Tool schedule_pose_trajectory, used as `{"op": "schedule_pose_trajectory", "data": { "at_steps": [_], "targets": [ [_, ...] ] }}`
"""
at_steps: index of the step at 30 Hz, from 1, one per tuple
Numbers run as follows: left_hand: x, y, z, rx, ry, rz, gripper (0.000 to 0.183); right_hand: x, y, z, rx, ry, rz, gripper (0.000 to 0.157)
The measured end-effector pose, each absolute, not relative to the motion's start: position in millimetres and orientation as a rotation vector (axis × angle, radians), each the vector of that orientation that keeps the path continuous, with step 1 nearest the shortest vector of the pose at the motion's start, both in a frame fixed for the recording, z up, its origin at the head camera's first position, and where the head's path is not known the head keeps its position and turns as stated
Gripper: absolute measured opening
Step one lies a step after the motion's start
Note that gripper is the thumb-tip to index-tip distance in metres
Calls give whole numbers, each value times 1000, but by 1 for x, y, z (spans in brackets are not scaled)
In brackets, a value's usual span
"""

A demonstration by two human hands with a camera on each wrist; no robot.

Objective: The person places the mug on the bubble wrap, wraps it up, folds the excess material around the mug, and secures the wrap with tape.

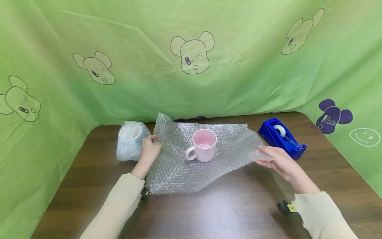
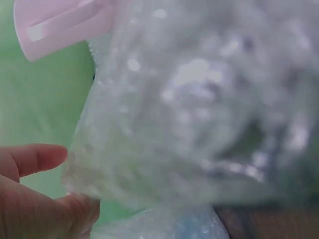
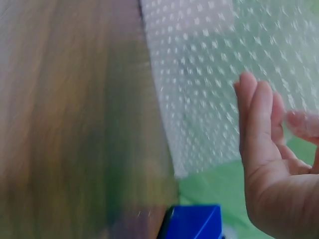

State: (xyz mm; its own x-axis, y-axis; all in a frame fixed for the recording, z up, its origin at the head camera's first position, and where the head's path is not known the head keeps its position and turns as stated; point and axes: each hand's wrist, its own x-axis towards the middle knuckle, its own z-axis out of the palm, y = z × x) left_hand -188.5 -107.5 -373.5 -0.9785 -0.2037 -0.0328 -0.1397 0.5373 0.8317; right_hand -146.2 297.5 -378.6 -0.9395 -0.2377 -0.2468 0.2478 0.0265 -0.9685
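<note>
While my left hand (image 1: 150, 148) and right hand (image 1: 280, 162) pinch edges of the bubble wrap (image 1: 179, 181) | pink mug (image 1: 206, 152) stands upright on it, between them | I judge wrap light, soft; mug stiff, possibly fragile, best held by its handle (image 1: 187, 154)

2 arms reach in from the lower part of the head view, well apart. The left arm (image 1: 116, 202), in a pale sleeve, slants up to the right past a bare left wrist (image 1: 138, 170). The left hand (image 1: 150, 148) pinches with 2 digits (image 2: 42, 157) (in the left wrist view a small gap parts their tips). The right arm (image 1: 323, 215), sleeved likewise, slants up to the left. The right hand (image 1: 279, 161) also pinches, its long fingers (image 3: 259, 114) side by side and nearly straight, with another digit (image 3: 303, 124) close against them.
</note>
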Motion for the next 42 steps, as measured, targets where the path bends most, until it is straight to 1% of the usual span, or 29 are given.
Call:
{"op": "schedule_pose_trajectory", "data": {
  "at_steps": [7, 17, 24, 26, 29, 30, 31, 33, 35, 37, 42],
  "targets": [
    [-186, -112, -364, 316, -2684, -1652, 55, -154, 264, -365, -3, 1853, -2221, 26],
    [-185, -117, -364, 349, -2719, -1708, 53, -166, 213, -351, 66, 1584, -2459, 34],
    [-185, -119, -364, 374, -2714, -1741, 51, -178, 186, -347, 57, 1595, -2433, 30],
    [-185, -119, -364, 372, -2705, -1759, 51, -181, 181, -348, 53, 1614, -2415, 26],
    [-186, -119, -365, 373, -2694, -1773, 51, -185, 176, -350, 44, 1668, -2365, 17],
    [-186, -119, -365, 374, -2689, -1782, 50, -186, 174, -351, 41, 1695, -2343, 17],
    [-186, -120, -366, 375, -2685, -1789, 50, -187, 172, -353, 32, 1727, -2316, 21],
    [-186, -120, -367, 377, -2680, -1796, 50, -189, 170, -355, 14, 1799, -2254, 34],
    [-187, -121, -367, 380, -2675, -1805, 51, -189, 168, -356, -6, 1870, -2192, 42],
    [-187, -122, -368, 385, -2669, -1811, 51, -189, 166, -356, -37, 1934, -2134, 45],
    [-188, -123, -370, 392, -2657, -1832, 51, -189, 163, -358, -110, 2165, -1934, 41]
  ]
}}
